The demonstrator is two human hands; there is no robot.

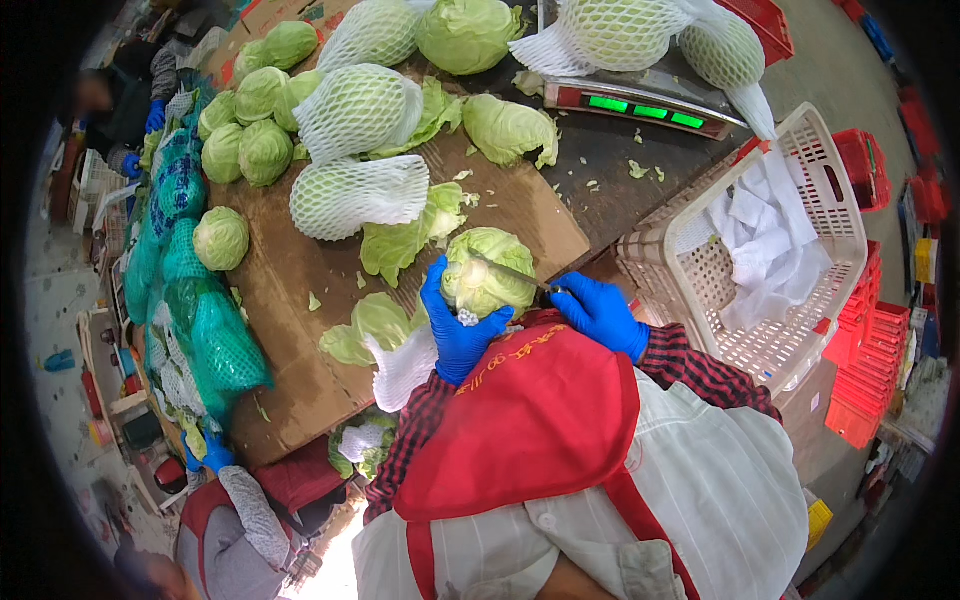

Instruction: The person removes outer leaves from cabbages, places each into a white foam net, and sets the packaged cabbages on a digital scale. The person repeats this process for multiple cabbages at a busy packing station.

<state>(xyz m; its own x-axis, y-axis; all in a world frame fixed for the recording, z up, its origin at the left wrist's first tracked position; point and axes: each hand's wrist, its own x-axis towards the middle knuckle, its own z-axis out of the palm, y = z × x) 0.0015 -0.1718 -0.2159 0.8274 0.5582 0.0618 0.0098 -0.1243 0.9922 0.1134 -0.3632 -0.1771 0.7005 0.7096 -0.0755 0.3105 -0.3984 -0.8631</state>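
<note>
My left hand (pixel 463 328), in a blue glove, grips a green cabbage (pixel 504 291) from its near left side. The pale stem end of that cabbage faces up. In my gloved right hand (pixel 600 311) is a knife (pixel 512 271), its blade lying across the cabbage close to the stem. Just beyond the cabbage, loose outer leaves (pixel 405 238) rest on the cardboard (pixel 292 330). A white foam net (pixel 409 367) lies by my left wrist, next to more loose leaves (pixel 373 319).
Cabbages in foam nets (pixel 358 112) and bare cabbages (pixel 266 154) stand farther back. A digital scale (pixel 637 101) bears netted cabbages. On my right is a plastic crate (pixel 652 262) holding white netting (pixel 772 232). Green mesh bags (pixel 217 345) line the left edge, where co-workers' gloved hands (pixel 214 452) show.
</note>
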